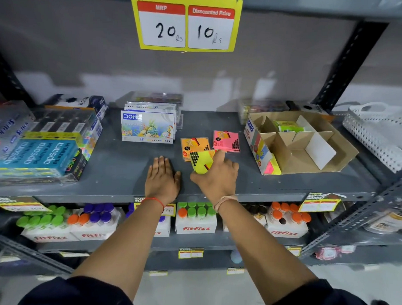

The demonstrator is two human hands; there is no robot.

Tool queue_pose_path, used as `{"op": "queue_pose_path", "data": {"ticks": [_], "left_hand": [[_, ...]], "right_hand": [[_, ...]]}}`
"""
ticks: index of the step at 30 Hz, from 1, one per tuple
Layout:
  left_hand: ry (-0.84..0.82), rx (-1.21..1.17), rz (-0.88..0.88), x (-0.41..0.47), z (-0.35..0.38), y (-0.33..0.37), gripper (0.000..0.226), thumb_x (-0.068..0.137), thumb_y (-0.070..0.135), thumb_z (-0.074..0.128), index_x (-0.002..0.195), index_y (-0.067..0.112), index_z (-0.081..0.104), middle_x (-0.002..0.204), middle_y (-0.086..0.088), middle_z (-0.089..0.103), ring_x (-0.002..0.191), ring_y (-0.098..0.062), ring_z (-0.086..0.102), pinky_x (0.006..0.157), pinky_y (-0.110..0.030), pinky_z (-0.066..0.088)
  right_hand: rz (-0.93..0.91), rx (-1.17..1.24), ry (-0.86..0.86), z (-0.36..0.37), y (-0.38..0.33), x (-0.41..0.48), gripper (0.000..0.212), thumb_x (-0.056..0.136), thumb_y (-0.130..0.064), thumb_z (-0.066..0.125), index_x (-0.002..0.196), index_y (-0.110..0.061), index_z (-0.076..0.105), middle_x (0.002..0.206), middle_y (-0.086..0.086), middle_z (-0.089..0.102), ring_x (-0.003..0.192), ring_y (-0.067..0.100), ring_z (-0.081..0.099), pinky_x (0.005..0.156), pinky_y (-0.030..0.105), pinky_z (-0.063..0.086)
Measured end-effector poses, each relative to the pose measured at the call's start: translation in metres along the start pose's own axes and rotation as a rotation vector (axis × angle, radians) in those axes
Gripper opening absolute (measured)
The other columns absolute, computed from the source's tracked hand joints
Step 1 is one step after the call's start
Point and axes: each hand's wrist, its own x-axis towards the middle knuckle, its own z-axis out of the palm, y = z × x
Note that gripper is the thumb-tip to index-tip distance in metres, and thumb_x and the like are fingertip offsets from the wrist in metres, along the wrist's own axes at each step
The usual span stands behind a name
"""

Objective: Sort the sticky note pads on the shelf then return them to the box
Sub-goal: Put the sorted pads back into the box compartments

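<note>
Directly ahead of me was a grey metal shelf (pixel 117 170) stocked with stationery. My left hand (pixel 162 177) lay flat on the bare shelf near its front edge, palm down, fingers spread loosely and holding nothing. Just to its right, my right hand (pixel 217 175) was pinching a yellow sticky note pad (pixel 200 162), thumb on the near side and fingers curled over its right edge, with the pad tilted and raised off the shelf.

Just beyond that pad, an orange sticky note pad (pixel 194 145) lay flat on the shelf; the yellow one overlapped its near corner in my view. To the right of the orange pad and slightly farther back sat a pink sticky note pad (pixel 226 139), also flat, perhaps a small stack.

Farther right stood an open cardboard box (pixel 309 154) with cardboard dividers. One green pad (pixel 287 126) sat in a far compartment; the near compartments looked bare.

Left of the pads and farther back, a box of pastels (pixel 148 127) stood upright against others like it. At the far left were stacked pencil boxes (pixel 38 155). A white perforated basket (pixel 378 138) sat at the far right. Above hung a yellow price sign (pixel 185 26) reading 20 and 10. On the shelf below stood white boxes of bottles (pixel 196 218) with green, orange and purple caps.
</note>
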Motion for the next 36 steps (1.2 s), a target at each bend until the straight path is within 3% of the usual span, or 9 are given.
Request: {"op": "queue_pose_path", "data": {"ticks": [6, 9, 11, 16, 20, 22, 27, 31, 36], "left_hand": [[0.033, -0.044, -0.044, -0.01, 0.009, 0.022, 0.059, 0.098, 0.031, 0.024, 0.143, -0.002, 0.008, 0.157, -0.018, 0.006, 0.146, -0.029, 0.002, 0.12, -0.037, 0.002], [0.05, -0.057, -0.051, -0.016, 0.014, 0.032, 0.058, 0.098, 0.03, 0.023, 0.143, -0.004, 0.008, 0.156, -0.02, 0.006, 0.146, -0.029, 0.001, 0.12, -0.037, 0.001], [0.059, -0.054, -0.049, -0.018, 0.017, 0.036, 0.058, 0.098, 0.03, 0.023, 0.143, -0.004, 0.007, 0.156, -0.021, 0.006, 0.146, -0.03, 0.001, 0.12, -0.037, 0.001], [0.083, -0.026, -0.041, -0.021, 0.02, 0.037, 0.058, 0.098, 0.029, 0.022, 0.143, -0.005, 0.008, 0.156, -0.021, 0.007, 0.146, -0.031, 0.002, 0.12, -0.038, 0.001], [0.068, -0.017, -0.02, -0.021, 0.02, 0.035, 0.057, 0.098, 0.03, 0.021, 0.143, -0.003, 0.007, 0.156, -0.02, 0.008, 0.146, -0.03, 0.002, 0.12, -0.037, 0.002], [0.059, -0.011, -0.003, -0.022, 0.019, 0.033, 0.057, 0.098, 0.03, 0.021, 0.143, -0.003, 0.008, 0.156, -0.019, 0.008, 0.146, -0.029, 0.002, 0.12, -0.037, 0.002], [0.044, 0.017, 0.023, -0.022, 0.017, 0.03, 0.058, 0.098, 0.032, 0.021, 0.143, -0.002, 0.008, 0.157, -0.019, 0.008, 0.147, -0.028, 0.003, 0.121, -0.036, 0.003], [0.044, 0.042, 0.023, -0.023, 0.018, 0.03, 0.058, 0.098, 0.032, 0.02, 0.143, -0.002, 0.007, 0.156, -0.019, 0.008, 0.146, -0.029, 0.003, 0.121, -0.036, 0.003], [0.042, 0.037, 0.029, -0.023, 0.016, 0.029, 0.058, 0.099, 0.032, 0.02, 0.144, -0.002, 0.007, 0.157, -0.018, 0.007, 0.147, -0.028, 0.003, 0.121, -0.036, 0.003]], "right_hand": [[-0.015, 0.133, 0.256, -0.069, 0.026, 0.037, 0.067, 0.056, -0.041, 0.079, 0.101, 0.0, 0.05, 0.097, 0.02, 0.064, 0.091, 0.038, 0.057, 0.085, 0.042, 0.042], [0.067, 0.184, 0.348, -0.108, 0.059, 0.058, 0.065, 0.056, -0.036, 0.081, 0.102, 0.0, 0.051, 0.099, 0.019, 0.064, 0.095, 0.037, 0.057, 0.086, 0.047, 0.046], [0.169, 0.179, 0.367, -0.125, 0.086, 0.065, 0.061, 0.059, -0.031, 0.08, 0.103, 0.001, 0.051, 0.104, 0.02, 0.062, 0.101, 0.037, 0.054, 0.088, 0.043, 0.043], [0.324, 0.25, 0.249, -0.126, 0.136, 0.072, 0.065, 0.051, -0.039, 0.07, 0.102, 0.0, 0.057, 0.111, 0.017, 0.065, 0.107, 0.034, 0.056, 0.09, 0.035, 0.043], [0.402, 0.427, 0.161, -0.124, 0.152, 0.085, 0.035, 0.067, -0.023, 0.076, 0.094, -0.012, 0.056, 0.119, 0.011, 0.062, 0.1, 0.023, 0.054, 0.083, 0.029, 0.04], [0.416, 0.484, 0.159, -0.125, 0.159, 0.089, 0.031, 0.069, -0.022, 0.076, 0.089, -0.014, 0.053, 0.115, 0.01, 0.062, 0.096, 0.022, 0.053, 0.08, 0.028, 0.038], [0.367, 0.2, 0.007, -0.113, 0.174, 0.09, 0.043, 0.069, -0.022, 0.075, 0.106, -0.008, 0.057, 0.108, 0.011, 0.06, 0.092, 0.022, 0.048, 0.069, 0.027, 0.038], [0.278, 0.003, -0.048, -0.094, 0.184, 0.087, 0.049, 0.061, -0.04, 0.08, 0.095, -0.015, 0.054, 0.107, 0.012, 0.061, 0.109, 0.034, 0.049, 0.092, 0.039, 0.042], [0.252, -0.127, -0.127, -0.113, 0.174, 0.092, 0.039, 0.081, -0.042, 0.062, 0.097, -0.007, 0.067, 0.107, 0.017, 0.066, 0.102, 0.033, 0.054, 0.095, 0.039, 0.041]]}}
